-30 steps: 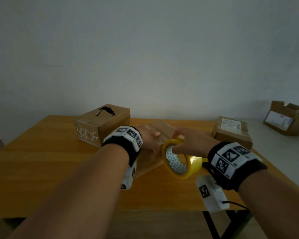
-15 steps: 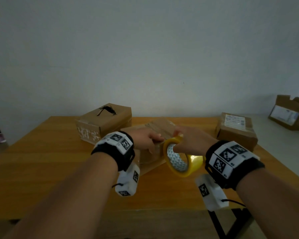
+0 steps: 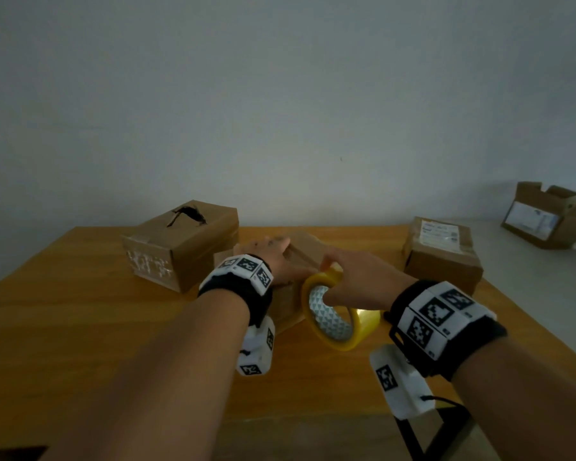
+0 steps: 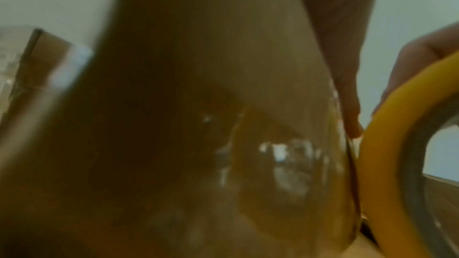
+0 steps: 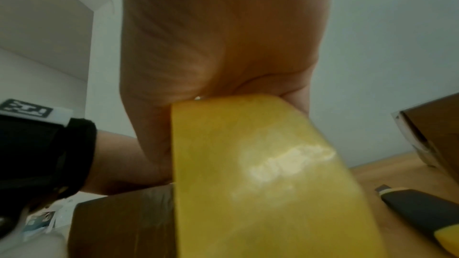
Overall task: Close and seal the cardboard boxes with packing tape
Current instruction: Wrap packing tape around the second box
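Observation:
A small cardboard box (image 3: pixel 305 249) lies mid-table, largely hidden by my hands. My left hand (image 3: pixel 273 257) rests flat on its top, fingers stretched away from me. In the left wrist view the box side (image 4: pixel 198 105) fills the frame and a fingertip (image 4: pixel 352 123) reaches down its edge, next to the tape roll (image 4: pixel 387 164). My right hand (image 3: pixel 356 277) grips a yellow roll of packing tape (image 3: pixel 340 317) at the box's near right corner, fingers through the core. The roll (image 5: pixel 261 164) sits against the box (image 5: pixel 124 223) in the right wrist view.
On the wooden table (image 3: pixel 80 311) a box with a torn top (image 3: pixel 183 244) stands at the left and a labelled box (image 3: pixel 443 257) at the right. An open box (image 3: pixel 552 214) sits on a white surface, far right. A black and yellow knife (image 5: pixel 422 213) lies beside the roll.
My left hand has slid from the near edge of the box farther across its top and now lies flat. The right hand and roll stay almost where they were.

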A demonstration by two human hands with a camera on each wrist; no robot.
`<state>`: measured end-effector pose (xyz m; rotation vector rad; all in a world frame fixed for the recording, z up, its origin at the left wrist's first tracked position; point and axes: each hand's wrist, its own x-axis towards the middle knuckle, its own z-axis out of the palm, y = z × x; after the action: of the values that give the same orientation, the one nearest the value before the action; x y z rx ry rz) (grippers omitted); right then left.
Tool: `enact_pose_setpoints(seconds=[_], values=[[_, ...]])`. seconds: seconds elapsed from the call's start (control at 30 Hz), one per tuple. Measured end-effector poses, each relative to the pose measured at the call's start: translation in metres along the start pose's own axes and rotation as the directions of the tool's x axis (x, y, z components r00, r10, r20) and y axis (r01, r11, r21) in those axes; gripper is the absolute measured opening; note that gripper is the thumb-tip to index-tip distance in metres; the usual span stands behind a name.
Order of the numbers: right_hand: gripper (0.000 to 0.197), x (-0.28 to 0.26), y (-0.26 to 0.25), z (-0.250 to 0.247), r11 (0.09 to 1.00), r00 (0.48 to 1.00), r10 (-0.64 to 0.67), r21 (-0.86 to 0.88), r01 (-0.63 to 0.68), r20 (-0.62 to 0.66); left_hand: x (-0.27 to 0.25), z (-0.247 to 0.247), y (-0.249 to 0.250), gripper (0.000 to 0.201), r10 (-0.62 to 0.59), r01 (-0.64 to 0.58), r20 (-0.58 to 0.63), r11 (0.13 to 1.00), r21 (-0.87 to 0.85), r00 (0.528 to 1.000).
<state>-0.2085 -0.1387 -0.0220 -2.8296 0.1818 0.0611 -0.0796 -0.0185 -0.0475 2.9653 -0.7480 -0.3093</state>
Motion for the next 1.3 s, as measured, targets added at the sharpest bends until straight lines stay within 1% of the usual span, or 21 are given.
enact_pose_setpoints(seconds=[0.13, 0.33, 0.4, 0.47, 0.53, 0.57, 0.67, 0.73, 0.83, 0.9, 0.93, 0.97, 1.03, 1.07, 1.1, 1.17, 1.2, 1.27, 1.3], values=[[0.043, 0.0, 0.0, 0.001, 1.0, 1.0, -0.008, -0.017, 0.008, 0.0, 0.004, 0.001, -0.011, 0.086, 0.003, -0.006, -0.085, 0.999, -0.036, 0.996], [0.045, 0.002, 0.002, 0.002, 1.0, 1.0, -0.001, 0.008, 0.001, -0.002, 0.007, 0.001, -0.013, 0.054, -0.025, 0.006, -0.169, 0.993, -0.115, 0.985], [0.044, 0.002, 0.002, 0.003, 1.0, 1.0, -0.001, 0.024, 0.001, 0.0, 0.008, 0.003, -0.016, 0.045, -0.015, -0.01, -0.2, 0.992, -0.125, 0.98], [0.043, 0.002, 0.003, 0.003, 0.999, 1.0, 0.005, 0.048, -0.005, -0.001, 0.011, 0.005, -0.019, 0.037, 0.011, -0.05, -0.242, 0.986, -0.158, 0.97], [0.043, 0.001, 0.003, 0.003, 0.998, 1.0, 0.006, 0.061, -0.005, -0.008, 0.012, 0.005, -0.02, 0.034, 0.037, -0.08, -0.252, 0.983, -0.163, 0.967], [0.043, 0.001, 0.003, 0.004, 0.998, 1.0, 0.006, 0.065, -0.005, -0.009, 0.011, 0.005, -0.021, 0.035, 0.054, -0.091, -0.234, 0.985, -0.148, 0.971], [0.043, 0.002, 0.003, 0.005, 0.997, 1.0, 0.011, 0.075, -0.011, 0.003, 0.003, 0.003, -0.023, 0.041, 0.132, -0.147, -0.133, 0.984, -0.105, 0.982], [0.043, 0.003, 0.003, 0.005, 0.996, 1.0, 0.017, 0.083, -0.017, 0.01, -0.007, 0.001, -0.026, 0.041, 0.189, -0.198, -0.091, 0.976, -0.095, 0.978], [0.042, 0.004, 0.001, 0.004, 0.997, 1.0, 0.022, 0.075, -0.022, 0.0, -0.019, -0.001, -0.026, 0.036, 0.24, -0.245, -0.055, 0.956, -0.162, 0.969], [0.041, 0.003, 0.001, 0.004, 0.998, 1.0, 0.024, 0.057, -0.023, -0.013, -0.028, -0.005, -0.024, 0.031, 0.269, -0.265, -0.017, 0.931, -0.252, 0.963], [0.041, 0.003, 0.001, 0.004, 0.998, 0.999, 0.028, 0.058, -0.027, -0.019, -0.032, -0.01, -0.025, 0.028, 0.272, -0.264, -0.021, 0.91, -0.32, 0.962], [0.041, 0.003, 0.001, 0.005, 0.997, 0.999, 0.037, 0.068, -0.035, -0.023, -0.036, -0.015, -0.026, 0.026, 0.266, -0.267, -0.056, 0.886, -0.378, 0.962], [0.04, 0.003, 0.002, 0.006, 0.995, 0.998, 0.057, 0.087, -0.055, -0.019, -0.041, -0.024, -0.03, 0.024, 0.215, -0.268, -0.172, 0.873, -0.408, 0.961], [0.04, 0.002, 0.003, 0.006, 0.994, 0.998, 0.06, 0.089, -0.058, -0.017, -0.042, -0.026, -0.032, 0.028, 0.192, -0.257, -0.199, 0.886, -0.387, 0.961], [0.04, 0.002, 0.003, 0.007, 0.995, 0.998, 0.058, 0.087, -0.056, -0.015, -0.042, -0.027, -0.032, 0.036, 0.182, -0.236, -0.18, 0.905, -0.354, 0.967], [0.04, 0.002, 0.004, 0.007, 0.995, 0.999, 0.053, 0.085, -0.052, -0.012, -0.041, -0.021, -0.03, 0.066, 0.158, -0.166, -0.05, 0.957, -0.24, 0.986], [0.041, 0.001, 0.004, 0.007, 0.995, 0.998, 0.054, 0.085, -0.052, -0.014, -0.04, -0.017, -0.028, 0.082, 0.13, -0.126, 0.017, 0.981, -0.149, 0.991], [0.041, 0.001, 0.006, 0.008, 0.995, 0.998, 0.056, 0.087, -0.054, -0.022, -0.039, -0.01, -0.026, 0.107, 0.057, -0.058, 0.09, 0.998, 0.001, 0.994], [0.042, 0.002, 0.007, 0.008, 0.995, 0.998, 0.056, 0.086, -0.054, -0.026, -0.036, -0.008, -0.027, 0.115, 0.033, -0.036, 0.104, 0.999, 0.027, 0.994]])
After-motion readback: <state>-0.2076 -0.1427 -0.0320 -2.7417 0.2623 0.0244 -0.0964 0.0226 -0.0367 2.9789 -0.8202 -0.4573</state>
